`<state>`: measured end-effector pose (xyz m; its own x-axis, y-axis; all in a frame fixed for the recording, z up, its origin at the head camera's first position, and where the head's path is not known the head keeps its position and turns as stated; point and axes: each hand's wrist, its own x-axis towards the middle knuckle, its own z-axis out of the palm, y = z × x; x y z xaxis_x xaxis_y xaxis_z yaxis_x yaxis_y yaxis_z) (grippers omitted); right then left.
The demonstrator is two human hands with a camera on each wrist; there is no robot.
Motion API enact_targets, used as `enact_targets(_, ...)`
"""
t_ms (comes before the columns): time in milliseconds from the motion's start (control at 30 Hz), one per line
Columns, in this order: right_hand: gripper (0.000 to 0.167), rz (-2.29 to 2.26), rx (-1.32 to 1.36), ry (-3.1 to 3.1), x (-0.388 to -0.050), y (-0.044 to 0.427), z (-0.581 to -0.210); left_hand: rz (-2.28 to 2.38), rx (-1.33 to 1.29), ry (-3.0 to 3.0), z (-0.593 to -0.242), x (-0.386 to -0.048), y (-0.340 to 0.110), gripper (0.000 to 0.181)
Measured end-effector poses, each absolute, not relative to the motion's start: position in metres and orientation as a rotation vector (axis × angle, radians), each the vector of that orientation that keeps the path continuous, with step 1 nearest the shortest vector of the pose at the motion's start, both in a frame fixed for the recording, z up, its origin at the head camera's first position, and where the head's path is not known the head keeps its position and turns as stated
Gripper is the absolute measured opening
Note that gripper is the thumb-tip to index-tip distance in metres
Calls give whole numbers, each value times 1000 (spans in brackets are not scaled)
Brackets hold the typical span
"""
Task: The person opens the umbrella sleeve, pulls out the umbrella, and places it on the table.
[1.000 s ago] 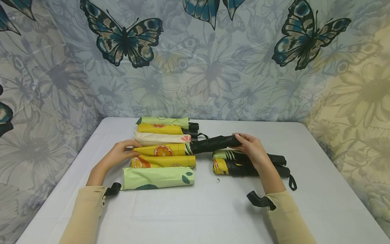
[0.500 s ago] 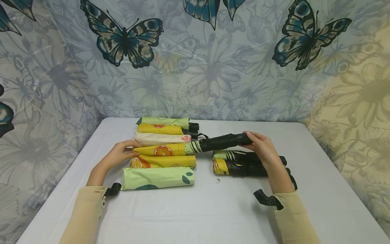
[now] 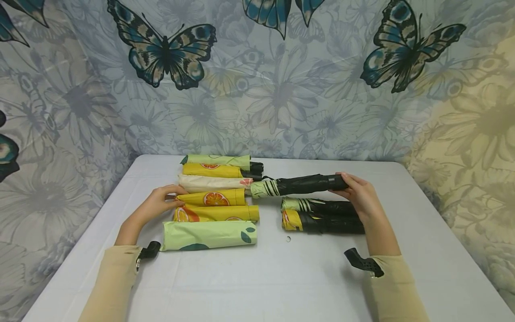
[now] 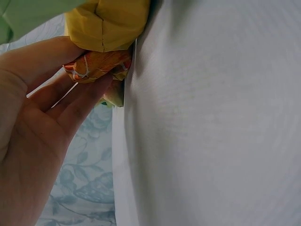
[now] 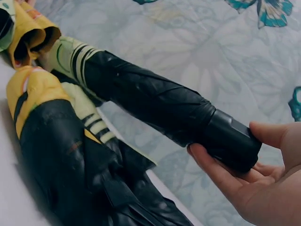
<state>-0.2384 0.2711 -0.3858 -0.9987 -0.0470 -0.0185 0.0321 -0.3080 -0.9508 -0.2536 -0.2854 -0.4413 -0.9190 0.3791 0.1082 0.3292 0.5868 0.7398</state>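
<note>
The left hand (image 3: 158, 200) pinches one yellow, orange-printed fabric sleeve (image 3: 219, 197) by its nine-o'clock end; the right hand (image 3: 357, 190) pinches one black-and-green folded umbrella (image 3: 299, 184) by its three-o'clock end, beyond two mostly black folded umbrellas (image 3: 327, 223).

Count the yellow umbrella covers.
3: the middle cover pinched by the left hand, the near cover just in front of it, and the far cover beyond the white cover.

Softly, evenly lit in head view, yellow-tinted on the right backdrop (image 3: 474, 138), faintly shadowed on the near right surface (image 3: 322, 293); dimmer in both wrist views.
</note>
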Motion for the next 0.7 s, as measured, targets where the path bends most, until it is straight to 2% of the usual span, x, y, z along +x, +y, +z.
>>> enact_targets(700,22,-2687,7,1574,-229,309,-391,1262,620,2742,-441,-253,-284,27)
